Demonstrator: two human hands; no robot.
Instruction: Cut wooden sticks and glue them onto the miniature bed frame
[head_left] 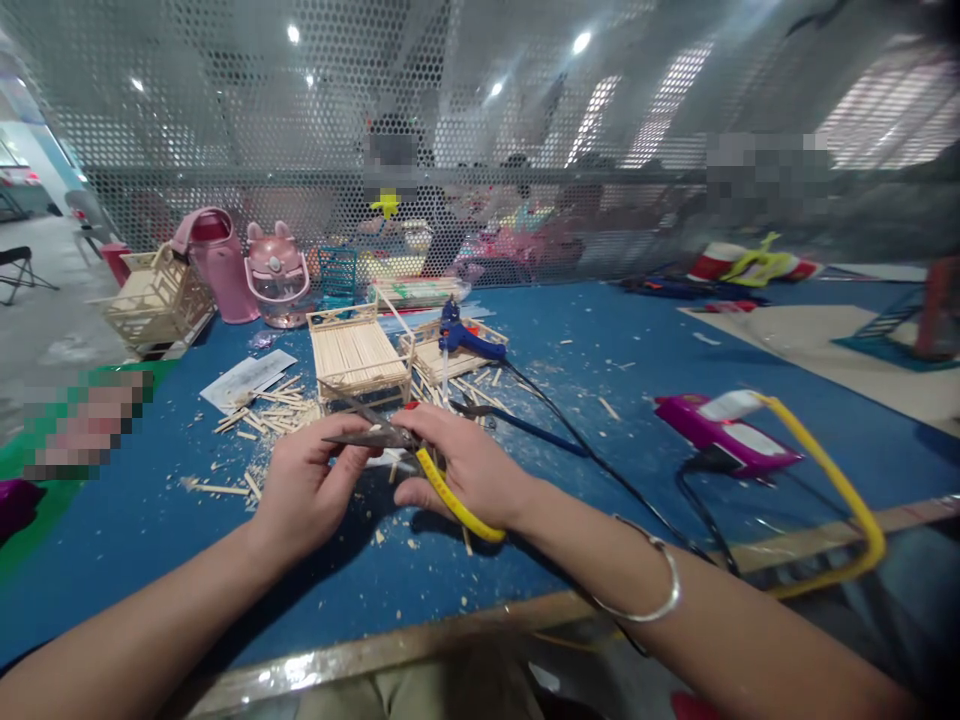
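My right hand [476, 465] is closed around the yellow-handled scissors [454, 503], whose blades are apart and point left. Beside the blades, my left hand [304, 485] is closed with thumb and forefinger pinched together. What it pinches is too small and hidden to make out. Just beyond both hands stands a small bed-shaped frame of thin wooden sticks [358, 345]. Cut stick pieces [281, 412] lie scattered to its left. A blue glue gun [476, 345] rests behind the right hand, near a second flat stick piece [439, 358].
Pink bottle [234, 275], clear pink-lidded jug [277, 280] and another stick model [161, 300] stand back left. A blue-handled tool [536, 428] and black cord cross the middle. At right is a purple device [724, 435] by a yellow tube [832, 470]. Perforated metal mesh [585, 220] borders the back.
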